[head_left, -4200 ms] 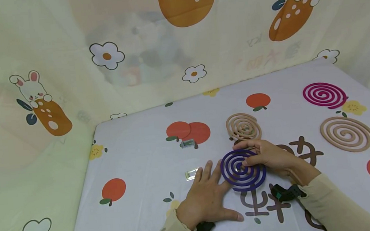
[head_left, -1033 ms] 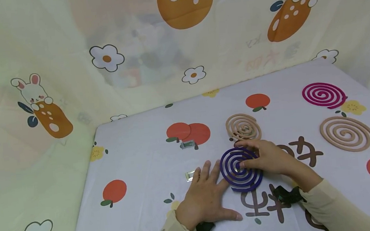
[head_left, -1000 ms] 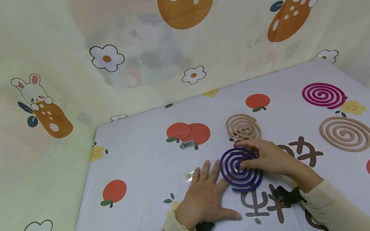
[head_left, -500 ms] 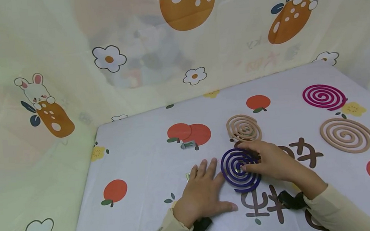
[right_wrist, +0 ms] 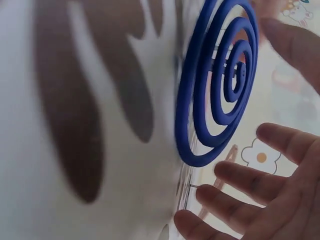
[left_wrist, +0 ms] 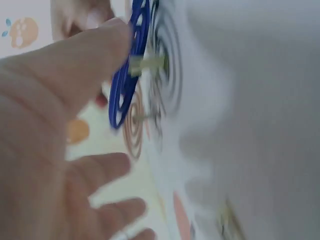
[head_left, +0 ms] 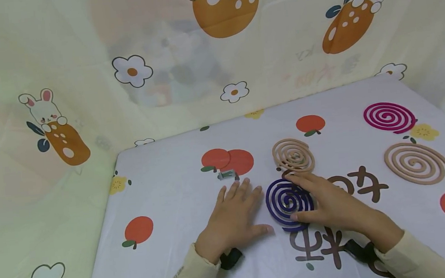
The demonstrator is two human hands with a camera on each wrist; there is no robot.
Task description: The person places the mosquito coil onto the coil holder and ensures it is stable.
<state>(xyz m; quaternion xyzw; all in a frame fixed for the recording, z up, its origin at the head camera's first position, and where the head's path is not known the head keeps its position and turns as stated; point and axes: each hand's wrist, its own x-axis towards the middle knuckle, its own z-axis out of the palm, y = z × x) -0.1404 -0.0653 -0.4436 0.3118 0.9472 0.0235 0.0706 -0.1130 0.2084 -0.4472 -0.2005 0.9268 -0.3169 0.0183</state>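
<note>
A dark blue mosquito coil (head_left: 289,203) sits raised off the cloth on a small pale stand (left_wrist: 147,65), as the left wrist view shows. My right hand (head_left: 331,202) curves loosely around its right side, fingers spread. In the right wrist view there are gaps between those fingers and the coil (right_wrist: 215,100). My left hand (head_left: 231,222) lies palm down to the left of the coil, fingers spread and holding nothing. Just beyond its fingertips is a small metal stand (head_left: 226,174). Behind the blue coil, a tan coil (head_left: 293,155) is also propped up.
Further right lie a magenta coil (head_left: 389,117) and another tan coil (head_left: 416,163). A printed white cloth (head_left: 175,240) covers the table. At the back, a cream curtain (head_left: 186,84) hangs along the table edge.
My right thumb and fingers have come away from the blue coil's centre. The left hand has slid away to the left, covering the nearer metal stand. The coil stays in place.
</note>
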